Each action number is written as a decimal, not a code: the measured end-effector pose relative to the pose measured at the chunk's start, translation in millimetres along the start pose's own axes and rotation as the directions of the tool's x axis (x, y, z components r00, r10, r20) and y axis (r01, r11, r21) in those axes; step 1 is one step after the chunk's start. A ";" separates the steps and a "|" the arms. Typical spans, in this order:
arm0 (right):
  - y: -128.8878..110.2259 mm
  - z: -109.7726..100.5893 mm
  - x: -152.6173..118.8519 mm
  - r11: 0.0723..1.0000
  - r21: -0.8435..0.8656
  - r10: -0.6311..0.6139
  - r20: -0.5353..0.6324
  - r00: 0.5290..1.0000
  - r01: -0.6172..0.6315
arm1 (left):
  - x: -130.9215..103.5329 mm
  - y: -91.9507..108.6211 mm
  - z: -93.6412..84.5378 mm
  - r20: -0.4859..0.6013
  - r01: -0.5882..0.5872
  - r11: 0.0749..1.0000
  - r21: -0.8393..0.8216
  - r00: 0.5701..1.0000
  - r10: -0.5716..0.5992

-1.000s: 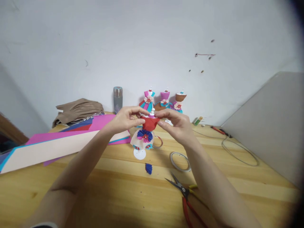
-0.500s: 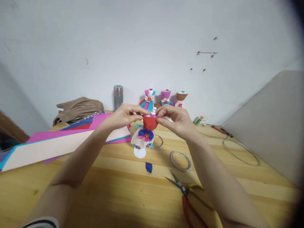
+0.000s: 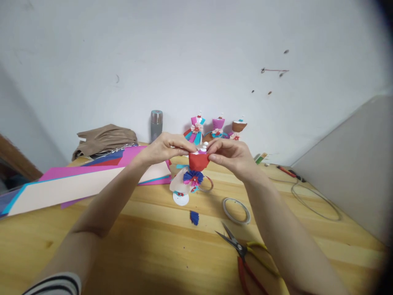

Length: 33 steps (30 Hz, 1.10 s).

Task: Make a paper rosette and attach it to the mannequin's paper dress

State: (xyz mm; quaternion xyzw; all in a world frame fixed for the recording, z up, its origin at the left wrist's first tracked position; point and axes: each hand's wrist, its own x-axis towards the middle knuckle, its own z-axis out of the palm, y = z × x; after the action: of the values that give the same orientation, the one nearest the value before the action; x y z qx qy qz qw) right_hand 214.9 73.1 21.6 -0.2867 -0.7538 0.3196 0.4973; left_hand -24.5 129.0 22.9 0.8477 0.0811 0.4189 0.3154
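Between my hands stands a small paper dress figure (image 3: 199, 162) with a red top, a blue and pink pleated flower at its waist, a pale skirt and a white round base. My left hand (image 3: 167, 148) pinches the upper left edge of the red top. On the other side, my right hand (image 3: 230, 156) grips the upper right edge between thumb and fingers. A white knobbed neck piece rises between the fingertips. Just in front of the figure lies a scrap of blue pleated paper (image 3: 194, 218).
Scissors (image 3: 241, 249) lie open at the front right, near a tape roll (image 3: 236, 211). Coloured paper sheets (image 3: 76, 189) and brown cloth (image 3: 106, 140) are on the left. Against the wall stand a flask (image 3: 156, 126) and several paper dresses, including a purple one (image 3: 218, 123).
The whole view has shifted slightly, so things appear a little farther right. The figure is tilted a bit more, its top leaning to the right. Both hands keep their hold on the red top.
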 end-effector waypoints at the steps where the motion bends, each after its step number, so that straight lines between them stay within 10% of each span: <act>1: 0.5 0.8 -0.1 1.000 0.012 -0.003 -0.006 1.000 0.003 | -1.2 -0.2 0.9 -0.018 0.010 1.000 0.000 1.000 -0.010; 20: 14.8 -5.5 -12.1 0.994 -0.039 -0.105 -0.006 0.994 0.104 | -15.6 6.3 21.6 -0.194 0.131 0.989 0.073 0.974 -0.115; 33: 3.8 10.4 -8.1 0.836 -0.461 -0.349 -0.029 0.937 0.297 | -22.7 38.4 55.1 -0.381 0.480 0.803 0.354 0.858 -0.345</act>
State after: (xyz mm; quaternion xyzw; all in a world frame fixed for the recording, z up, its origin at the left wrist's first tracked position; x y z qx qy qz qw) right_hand 208.3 67.4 11.0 -0.2799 -0.8156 0.0314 0.5055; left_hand -1.8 63.9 6.3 0.7844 0.4040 0.4324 0.1857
